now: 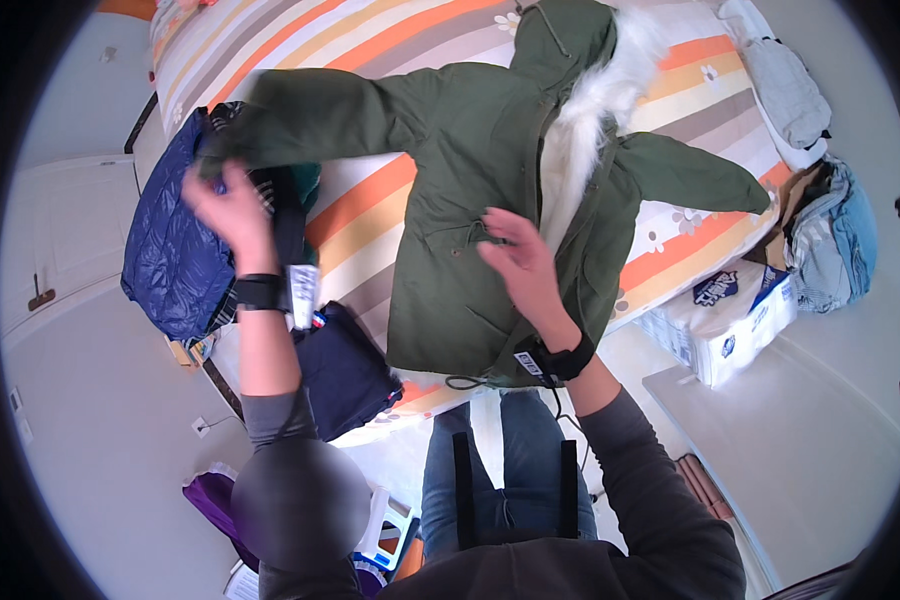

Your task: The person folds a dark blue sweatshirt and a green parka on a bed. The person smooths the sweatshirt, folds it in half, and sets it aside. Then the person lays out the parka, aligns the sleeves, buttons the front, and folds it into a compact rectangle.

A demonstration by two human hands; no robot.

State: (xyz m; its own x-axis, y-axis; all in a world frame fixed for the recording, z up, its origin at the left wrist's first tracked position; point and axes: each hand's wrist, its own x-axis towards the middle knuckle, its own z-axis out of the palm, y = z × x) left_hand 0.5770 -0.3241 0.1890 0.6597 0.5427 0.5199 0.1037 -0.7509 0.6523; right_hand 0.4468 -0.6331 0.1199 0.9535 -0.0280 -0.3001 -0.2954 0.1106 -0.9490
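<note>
A dark green hooded parka (465, 187) with white fur lining (596, 97) lies spread on the striped bed, its front partly parted and its hood away from me. At the cuff of the sleeve on the left is my left hand (229, 214); hand and cuff are blurred, so whether the fingers grip the cloth cannot be told. My right hand (523, 266) is over the parka's front beside the waist drawcord, fingers apart and holding nothing. The other sleeve (694, 172) stretches out to the right across the bedding.
A blue quilted jacket (180, 232) and a folded navy garment (345, 367) lie along the bed's left side. Wrapped paper packs (727, 322) stand off the right edge, beneath folded denim (832, 232). Grey clothing (784, 90) rests at the far right of the striped bedding (360, 202).
</note>
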